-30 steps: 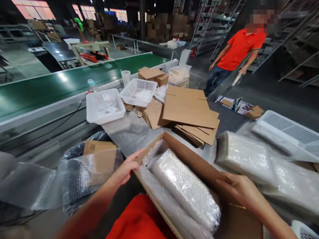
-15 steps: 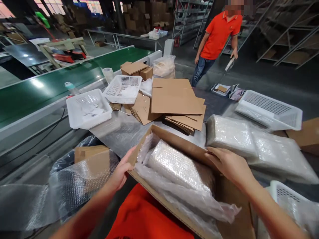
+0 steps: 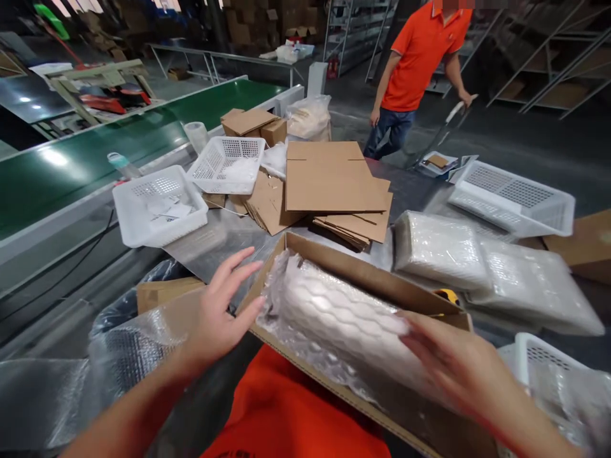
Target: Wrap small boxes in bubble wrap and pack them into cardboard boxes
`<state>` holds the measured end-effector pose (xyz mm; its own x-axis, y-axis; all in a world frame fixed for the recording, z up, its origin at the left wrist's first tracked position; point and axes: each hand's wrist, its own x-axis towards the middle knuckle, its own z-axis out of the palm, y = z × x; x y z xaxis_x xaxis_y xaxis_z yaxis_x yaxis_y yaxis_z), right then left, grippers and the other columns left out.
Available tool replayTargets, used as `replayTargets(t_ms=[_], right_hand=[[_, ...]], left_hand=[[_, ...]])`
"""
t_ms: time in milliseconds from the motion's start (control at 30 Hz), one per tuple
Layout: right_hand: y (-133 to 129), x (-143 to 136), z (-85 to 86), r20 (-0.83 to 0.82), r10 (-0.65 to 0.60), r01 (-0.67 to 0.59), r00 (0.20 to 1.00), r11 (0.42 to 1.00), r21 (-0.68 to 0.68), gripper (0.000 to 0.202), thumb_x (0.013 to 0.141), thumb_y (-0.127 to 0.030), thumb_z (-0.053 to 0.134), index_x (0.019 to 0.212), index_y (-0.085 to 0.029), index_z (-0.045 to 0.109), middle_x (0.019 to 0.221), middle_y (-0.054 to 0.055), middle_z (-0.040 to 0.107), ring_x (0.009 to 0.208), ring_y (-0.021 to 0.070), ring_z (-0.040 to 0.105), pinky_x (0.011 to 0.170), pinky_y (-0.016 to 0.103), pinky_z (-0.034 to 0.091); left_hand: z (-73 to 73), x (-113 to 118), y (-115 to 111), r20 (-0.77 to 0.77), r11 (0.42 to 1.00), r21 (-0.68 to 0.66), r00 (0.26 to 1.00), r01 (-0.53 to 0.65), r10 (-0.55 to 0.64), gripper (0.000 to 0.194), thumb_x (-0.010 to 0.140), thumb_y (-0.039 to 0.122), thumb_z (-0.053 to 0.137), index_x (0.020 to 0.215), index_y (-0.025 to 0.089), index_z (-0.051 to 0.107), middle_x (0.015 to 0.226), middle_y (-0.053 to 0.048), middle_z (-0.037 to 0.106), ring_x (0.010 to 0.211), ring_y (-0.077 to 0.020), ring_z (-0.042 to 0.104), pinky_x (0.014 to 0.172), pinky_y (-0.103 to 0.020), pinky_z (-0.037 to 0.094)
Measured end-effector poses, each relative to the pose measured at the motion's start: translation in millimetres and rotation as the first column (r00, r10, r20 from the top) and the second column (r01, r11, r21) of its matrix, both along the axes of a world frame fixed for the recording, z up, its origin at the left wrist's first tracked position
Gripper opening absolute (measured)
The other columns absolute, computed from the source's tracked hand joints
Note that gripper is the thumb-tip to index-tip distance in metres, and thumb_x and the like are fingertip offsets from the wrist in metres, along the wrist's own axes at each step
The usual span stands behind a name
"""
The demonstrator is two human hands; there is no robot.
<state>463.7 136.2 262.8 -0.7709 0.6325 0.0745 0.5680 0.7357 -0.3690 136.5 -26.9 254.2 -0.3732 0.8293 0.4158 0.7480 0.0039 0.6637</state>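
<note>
One open carton [image 3: 357, 267] lies slantwise between the left hand [image 3: 224, 315] and the right hand [image 3: 451, 356], with a bubble-wrapped bundle [image 3: 334, 308] lying lengthwise inside it. The left hand is open, its fingers spread and raised, the thumb at the carton's near left corner; it has hold of nothing. The right hand is over the bundle's right part, fingers lightly bent against the wrap; it is blurred, so whether it pinches the wrap or only presses on it I cannot tell.

Just beyond the carton's far wall, between the two hands, lies a stack of flat cardboard [image 3: 329, 181]. Beyond the left hand stand two white baskets, a nearer one [image 3: 165, 236] holding small papers and a farther one [image 3: 224, 186] with white material in it. To the left of that hand, low down, is clear bubble wrap [image 3: 131, 346], with a piece of brown cardboard [image 3: 165, 292] behind it. Past the right hand's fingers are a small yellow object [image 3: 447, 295] and several wrapped packages [image 3: 442, 251]. Farther out, a person in an orange shirt [image 3: 422, 60] grips a handle [image 3: 456, 111].
</note>
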Motion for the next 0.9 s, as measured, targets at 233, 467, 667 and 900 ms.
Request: replayTargets(t_ms=[233, 467, 667, 900], right_hand=[[-11, -11, 7.0, 0.159, 0.116, -0.091, 0.980, 0.984, -0.155, 0.031, 0.093, -0.025, 0.041, 0.107, -0.023, 0.068, 0.098, 0.006, 0.076, 0.083, 0.0224, 0.072, 0.067, 0.029, 0.053], [-35, -41, -14.1, 0.535, 0.201, -0.176, 0.821, 0.979, -0.098, 0.018, 0.079, -0.009, 0.061, 0.067, -0.019, 0.068, 0.086, 0.009, 0.069, 0.084, 0.0248, 0.068, 0.065, 0.028, 0.045], [-51, -51, -6.8, 0.625, 0.029, -0.017, 0.780, 1.000, -0.025, 0.043, 0.075, 0.002, 0.050, 0.109, -0.021, 0.062, 0.103, 0.009, 0.064, 0.061, 0.0171, 0.067, 0.050, 0.025, 0.036], [-33, -47, -37.0, 0.604, 0.428, -0.013, 0.672, 0.823, -0.568, 0.048, 0.063, 0.002, 0.063, 0.110, -0.008, 0.068, 0.094, 0.015, 0.074, 0.087, 0.0272, 0.071, 0.064, 0.027, 0.050]], left_hand=[[46.2, 20, 38, -0.370, 0.793, -0.116, 0.715, 0.598, -0.593, 0.029, 0.092, 0.018, 0.052, 0.119, 0.020, 0.063, 0.129, -0.014, 0.062, 0.119, -0.0252, 0.057, 0.103, -0.041, 0.048], [28.8, 58, 69, -0.230, 0.325, -0.695, 0.230, 0.641, -0.946, 0.016, 0.084, 0.021, 0.066, 0.100, 0.023, 0.069, 0.084, -0.003, 0.073, 0.075, -0.0213, 0.067, 0.060, -0.029, 0.047], [-0.6, 73, 97, -0.146, 0.233, -0.921, 0.278, 0.312, -0.949, 0.022, 0.083, 0.006, 0.059, 0.094, 0.016, 0.074, 0.085, -0.010, 0.076, 0.075, -0.0253, 0.071, 0.052, -0.029, 0.042], [-5.6, 82, 90, -0.367, 0.444, -0.812, 0.261, 0.380, -0.893, 0.018, 0.085, 0.004, 0.055, 0.091, 0.011, 0.071, 0.084, -0.014, 0.074, 0.080, -0.0281, 0.070, 0.056, -0.032, 0.049]])
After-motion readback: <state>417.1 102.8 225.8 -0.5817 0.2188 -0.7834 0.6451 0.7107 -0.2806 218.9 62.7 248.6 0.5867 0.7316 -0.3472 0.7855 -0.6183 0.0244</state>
